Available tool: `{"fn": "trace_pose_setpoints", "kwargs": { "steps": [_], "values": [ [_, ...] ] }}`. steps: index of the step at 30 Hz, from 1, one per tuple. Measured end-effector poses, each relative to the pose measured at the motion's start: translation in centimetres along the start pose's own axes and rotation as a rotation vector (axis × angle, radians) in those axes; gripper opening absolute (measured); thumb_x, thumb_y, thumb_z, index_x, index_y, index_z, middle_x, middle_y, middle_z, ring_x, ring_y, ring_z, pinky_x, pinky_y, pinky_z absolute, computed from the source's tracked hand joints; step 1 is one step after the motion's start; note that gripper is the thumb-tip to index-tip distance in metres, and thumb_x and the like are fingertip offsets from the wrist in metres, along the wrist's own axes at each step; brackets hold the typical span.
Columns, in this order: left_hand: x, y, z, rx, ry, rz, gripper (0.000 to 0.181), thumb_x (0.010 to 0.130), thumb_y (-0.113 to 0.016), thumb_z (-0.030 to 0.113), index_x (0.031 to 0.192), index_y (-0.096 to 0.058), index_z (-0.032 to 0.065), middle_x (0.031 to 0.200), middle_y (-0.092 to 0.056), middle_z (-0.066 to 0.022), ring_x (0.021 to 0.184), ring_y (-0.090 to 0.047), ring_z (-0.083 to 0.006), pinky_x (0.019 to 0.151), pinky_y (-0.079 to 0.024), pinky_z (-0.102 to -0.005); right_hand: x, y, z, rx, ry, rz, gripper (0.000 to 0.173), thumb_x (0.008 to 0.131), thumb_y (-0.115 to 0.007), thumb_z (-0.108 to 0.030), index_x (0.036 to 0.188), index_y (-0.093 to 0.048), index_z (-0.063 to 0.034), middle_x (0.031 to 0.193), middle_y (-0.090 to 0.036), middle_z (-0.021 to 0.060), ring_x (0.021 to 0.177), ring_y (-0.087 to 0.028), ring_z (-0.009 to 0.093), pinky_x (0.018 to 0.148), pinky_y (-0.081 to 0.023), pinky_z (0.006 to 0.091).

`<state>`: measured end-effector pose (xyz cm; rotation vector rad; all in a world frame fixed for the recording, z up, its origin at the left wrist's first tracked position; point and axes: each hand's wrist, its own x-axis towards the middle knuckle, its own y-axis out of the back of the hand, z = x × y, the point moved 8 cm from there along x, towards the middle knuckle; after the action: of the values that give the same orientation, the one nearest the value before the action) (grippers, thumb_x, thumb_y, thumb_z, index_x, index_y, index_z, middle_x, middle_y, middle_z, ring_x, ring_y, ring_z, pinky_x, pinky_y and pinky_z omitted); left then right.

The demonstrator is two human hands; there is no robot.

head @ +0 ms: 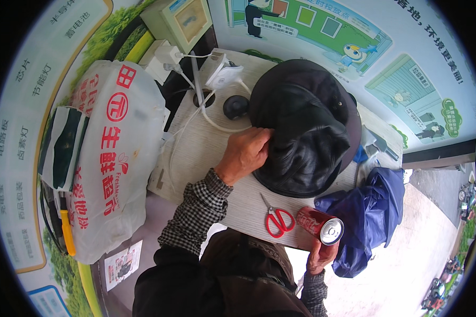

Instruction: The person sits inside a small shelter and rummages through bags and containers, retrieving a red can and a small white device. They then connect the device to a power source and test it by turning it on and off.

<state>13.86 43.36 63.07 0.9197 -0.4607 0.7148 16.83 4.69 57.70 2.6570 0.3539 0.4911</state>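
My left hand pinches the brim edge of a black leather hat, which lies against a dark brimmed hat on a small wooden table. My right hand holds a red soda can, its silver top facing the camera, at the table's near edge. Red-handled scissors lie just left of the can, blades towards the hats. Beyond my left hand sits a round black object.
A white plastic shopping bag hangs at the left beside a yellow-handled tool. White cables and a white device lie at the back. Dark blue fabric drapes over the right edge. Printed wall panels stand behind and at the left.
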Motion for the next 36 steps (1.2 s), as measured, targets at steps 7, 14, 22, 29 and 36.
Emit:
{"fn": "trace_pose_setpoints", "kwargs": {
  "steps": [7, 14, 22, 29, 36],
  "values": [
    [0.3, 1.8, -0.8, 0.076, 0.028, 0.2, 0.023, 0.089, -0.077, -0.002, 0.11, -0.072, 0.0058, 0.09, -0.072, -0.0107, 0.081, -0.072, -0.0337, 0.069, -0.059, -0.0443, 0.1, -0.2, -0.1, 0.018, 0.018, -0.024, 0.051, 0.099, -0.076, -0.034, 0.132, -0.068, 0.0041, 0.117, -0.068, 0.0189, 0.108, -0.07, 0.036, 0.096, -0.054, 0.0408],
    [0.5, 2.1, -0.8, 0.141, 0.048, 0.21, 0.021, 0.091, -0.078, 0.0, 0.11, -0.072, 0.0064, 0.093, -0.072, -0.0094, 0.084, -0.071, -0.0325, 0.072, -0.06, -0.0436, 0.2, -0.1, -0.1, 0.009, 0.013, -0.039, 0.048, 0.1, -0.076, -0.026, 0.137, -0.067, 0.0026, 0.126, -0.069, 0.0197, 0.115, -0.07, 0.036, 0.102, -0.053, 0.0411],
    [0.2, 1.8, -0.8, 0.093, 0.023, 0.203, 0.022, 0.09, -0.077, -0.001, 0.111, -0.072, 0.0048, 0.093, -0.072, -0.0102, 0.087, -0.071, -0.0338, 0.075, -0.059, -0.0444, -0.1, -0.2, 0.6, 0.062, 0.012, -0.058, 0.05, 0.102, -0.075, -0.026, 0.142, -0.065, 0.0031, 0.135, -0.069, 0.0191, 0.125, -0.069, 0.034, 0.109, -0.05, 0.0409],
    [0.1, 1.6, -0.8, 0.053, 0.061, 0.166, 0.026, 0.087, -0.075, -0.005, 0.111, -0.072, 0.0045, 0.096, -0.074, -0.0121, 0.091, -0.073, -0.0364, 0.077, -0.06, -0.0463, -0.8, 0.2, 2.2, 0.069, -0.004, -0.085, 0.059, 0.106, -0.074, -0.021, 0.156, -0.055, 0.0046, 0.149, -0.065, 0.0181, 0.136, -0.064, 0.03, 0.118, -0.047, 0.0411],
    [0.0, 1.5, -0.6, 0.052, 0.044, 0.159, 0.025, 0.088, -0.075, -0.003, 0.112, -0.071, 0.0061, 0.093, -0.072, -0.0087, 0.088, -0.071, -0.0327, 0.075, -0.059, -0.0442, -0.8, 0.0, 2.1, 0.06, 0.004, -0.104, 0.06, 0.108, -0.072, -0.019, 0.159, -0.052, 0.0051, 0.149, -0.065, 0.0172, 0.135, -0.064, 0.026, 0.118, -0.047, 0.0404]
  ]
}}
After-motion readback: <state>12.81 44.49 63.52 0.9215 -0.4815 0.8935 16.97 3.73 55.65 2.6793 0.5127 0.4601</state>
